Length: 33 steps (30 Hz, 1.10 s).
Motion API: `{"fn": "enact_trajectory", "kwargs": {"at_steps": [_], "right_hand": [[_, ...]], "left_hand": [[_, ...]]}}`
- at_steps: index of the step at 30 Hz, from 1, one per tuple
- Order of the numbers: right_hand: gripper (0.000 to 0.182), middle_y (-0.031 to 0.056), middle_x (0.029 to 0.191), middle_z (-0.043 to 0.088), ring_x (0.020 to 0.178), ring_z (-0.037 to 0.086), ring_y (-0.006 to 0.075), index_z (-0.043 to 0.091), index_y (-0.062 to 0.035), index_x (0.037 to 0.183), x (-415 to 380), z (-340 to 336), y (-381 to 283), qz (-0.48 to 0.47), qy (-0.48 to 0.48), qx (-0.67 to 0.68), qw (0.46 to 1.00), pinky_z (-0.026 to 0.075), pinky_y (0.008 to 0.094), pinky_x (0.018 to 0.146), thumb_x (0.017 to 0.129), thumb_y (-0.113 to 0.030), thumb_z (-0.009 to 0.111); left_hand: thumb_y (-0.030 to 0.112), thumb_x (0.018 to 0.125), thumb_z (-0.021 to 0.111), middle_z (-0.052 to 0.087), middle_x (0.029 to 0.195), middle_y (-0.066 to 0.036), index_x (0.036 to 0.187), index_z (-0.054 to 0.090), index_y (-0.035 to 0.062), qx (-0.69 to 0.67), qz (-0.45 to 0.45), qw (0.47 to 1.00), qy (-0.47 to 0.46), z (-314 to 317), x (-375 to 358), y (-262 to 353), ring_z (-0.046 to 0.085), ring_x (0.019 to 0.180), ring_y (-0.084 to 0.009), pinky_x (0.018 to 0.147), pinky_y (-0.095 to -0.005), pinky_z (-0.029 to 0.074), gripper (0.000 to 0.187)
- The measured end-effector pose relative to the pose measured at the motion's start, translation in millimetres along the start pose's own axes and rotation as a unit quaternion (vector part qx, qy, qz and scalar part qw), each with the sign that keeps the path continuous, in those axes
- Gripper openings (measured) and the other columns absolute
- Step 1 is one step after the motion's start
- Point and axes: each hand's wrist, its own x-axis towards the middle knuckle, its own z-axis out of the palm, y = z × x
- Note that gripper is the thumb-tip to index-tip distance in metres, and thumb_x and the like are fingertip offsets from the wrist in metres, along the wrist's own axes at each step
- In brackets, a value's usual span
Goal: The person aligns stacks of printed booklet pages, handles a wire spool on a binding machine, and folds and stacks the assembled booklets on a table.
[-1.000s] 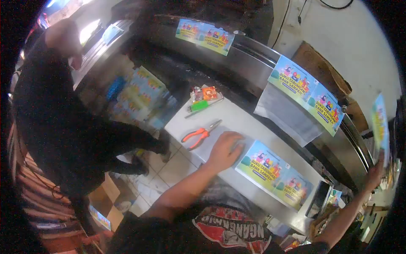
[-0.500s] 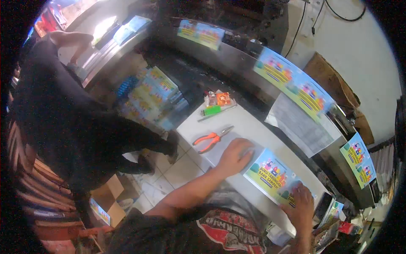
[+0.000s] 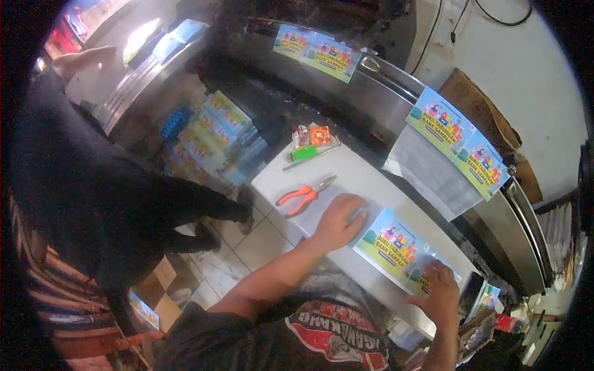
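1. Head view, change: 1 s ago R hand (image 3: pixel 440 294) was out at far R w/ a printed sheet; now down on printed stack (image 3: pixel 387 244), fingers spread. I'd judge both hands are back around the stack.
2. L hand (image 3: pixel 340 221): half-curled on white table (image 3: pixel 269 181), thumb by the stack's L end; can't tell if it grips anything.
3. Stack: flat, rectangular, glossy-looking, blue/yellow print, white edges; lies on smooth table, betw. hands.
4. Pliers (image 3: pixel 299 199), L of L hand: orange handles, metal nose. Phone (image 3: pixel 473 289) past R hand: dark, slab-shaped.
5. Beyond: curved metal rail (image 3: pixel 388 78) w/ printed sheets (image 3: pixel 458 142), crinkly grey sheet (image 3: pixel 430 175) below.
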Motion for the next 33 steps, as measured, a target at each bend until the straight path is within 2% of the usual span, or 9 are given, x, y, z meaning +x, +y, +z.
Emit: {"fn": "enact_trajectory", "kwargs": {"at_steps": [3, 13, 19, 20, 22, 25, 27, 29, 33], "right_hand": [[0.092, 0.0160, 0.133, 0.053, 0.120, 0.051, 0.0352, 0.055, -0.0002, 0.127, -0.4, 11.8, 10.6, 0.012, -0.009, -0.025, 1.000, 0.047, 0.0453, 0.097, 0.054, -0.049, 0.086], [0.087, 0.0140, 0.127, 0.057, 0.114, 0.054, 0.0354, 0.056, -0.0029, 0.125, 9.0, -2.7, -1.1, 0.049, -0.025, -0.009, 0.998, 0.048, 0.0451, 0.093, 0.053, -0.040, 0.089], [0.032, 0.0162, 0.108, 0.068, 0.091, 0.067, 0.0337, 0.067, -0.0046, 0.109, 8.9, -24.8, 14.9, -0.019, -0.023, 0.099, 0.995, 0.053, 0.0425, 0.082, 0.079, -0.015, 0.069], [0.027, 0.0169, 0.105, 0.068, 0.089, 0.067, 0.0337, 0.068, -0.0064, 0.108, 8.4, -39.6, 18.4, 0.072, -0.054, 0.047, 0.995, 0.053, 0.0439, 0.079, 0.082, -0.011, 0.062], [0.018, 0.0204, 0.094, 0.067, 0.085, 0.066, 0.0356, 0.069, -0.0019, 0.096, 2.9, -61.9, 69.4, 0.034, 0.122, -0.065, 0.990, 0.052, 0.0448, 0.075, 0.084, -0.011, 0.059], [0.038, 0.0192, 0.117, 0.067, 0.112, 0.064, 0.0317, 0.064, -0.0011, 0.121, -6.0, -132.2, 108.6, 0.218, 0.420, -0.048, 0.880, 0.049, 0.0380, 0.094, 0.086, 0.003, 0.050], [0.045, 0.0155, 0.127, 0.063, 0.120, 0.060, 0.0271, 0.061, -0.0044, 0.127, -7.2, -158.5, 137.7, 0.200, 0.508, -0.054, 0.836, 0.047, 0.0360, 0.098, 0.087, 0.008, 0.045], [0.052, 0.0107, 0.126, 0.065, 0.109, 0.066, 0.0247, 0.062, -0.0144, 0.130, -9.4, -166.8, 185.0, 0.088, 0.590, -0.287, 0.749, 0.054, 0.0352, 0.087, 0.085, 0.008, 0.052], [0.055, 0.0049, 0.134, 0.059, 0.120, 0.059, 0.0251, 0.061, -0.0220, 0.130, -23.3, -86.0, 261.5, 0.243, 0.381, -0.127, 0.883, 0.050, 0.0375, 0.096, 0.083, 0.005, 0.054]], "left_hand": [[0.009, 0.087, 0.064, 0.061, 0.111, -0.017, 0.111, 0.062, 0.0050, -0.001, -0.001, 1.000, -0.006, -1.3, 2.0, 1.0, 0.059, 0.106, -0.0334, 0.094, -0.0407, 0.046, 0.024], [0.009, 0.086, 0.064, 0.063, 0.111, -0.017, 0.109, 0.062, 0.0049, -0.004, 0.002, 1.000, -0.011, -0.2, 1.3, -1.4, 0.059, 0.107, -0.0338, 0.095, -0.0417, 0.046, 0.023], [0.008, 0.084, 0.064, 0.063, 0.110, -0.017, 0.105, 0.064, 0.0025, 0.022, -0.013, 1.000, -0.007, -0.5, 0.1, 0.4, 0.059, 0.106, -0.0332, 0.094, -0.0407, 0.046, 0.022], [0.008, 0.085, 0.064, 0.063, 0.110, -0.017, 0.105, 0.064, 0.0023, 0.042, -0.004, 0.999, -0.004, 0.1, 0.7, -0.9, 0.060, 0.105, -0.0328, 0.093, -0.0404, 0.046, 0.022], [0.007, 0.084, 0.064, 0.064, 0.106, -0.018, 0.106, 0.064, 0.0018, 0.009, -0.011, 1.000, -0.001, -1.7, 6.3, 9.0, 0.061, 0.102, -0.0347, 0.092, -0.0417, 0.047, 0.023], [0.007, 0.085, 0.063, 0.064, 0.107, -0.017, 0.106, 0.064, 0.0017, -0.005, -0.017, 1.000, -0.009, -1.1, 7.8, 12.5, 0.061, 0.103, -0.0334, 0.092, -0.0408, 0.046, 0.022], [0.007, 0.085, 0.062, 0.064, 0.108, -0.017, 0.106, 0.064, 0.0019, 0.013, -0.036, 0.999, -0.003, -1.2, 7.1, 14.3, 0.060, 0.103, -0.0327, 0.091, -0.0395, 0.046, 0.022], [0.007, 0.085, 0.062, 0.064, 0.109, -0.016, 0.106, 0.065, 0.0028, 0.003, -0.040, 0.999, 0.001, 0.7, 5.5, 13.6, 0.060, 0.104, -0.0316, 0.091, -0.0387, 0.046, 0.022], [0.006, 0.085, 0.063, 0.064, 0.110, -0.014, 0.107, 0.065, 0.0043, 0.014, -0.055, 0.998, -0.003, -0.4, 5.5, 13.3, 0.060, 0.104, -0.0295, 0.090, -0.0377, 0.046, 0.023]]}}
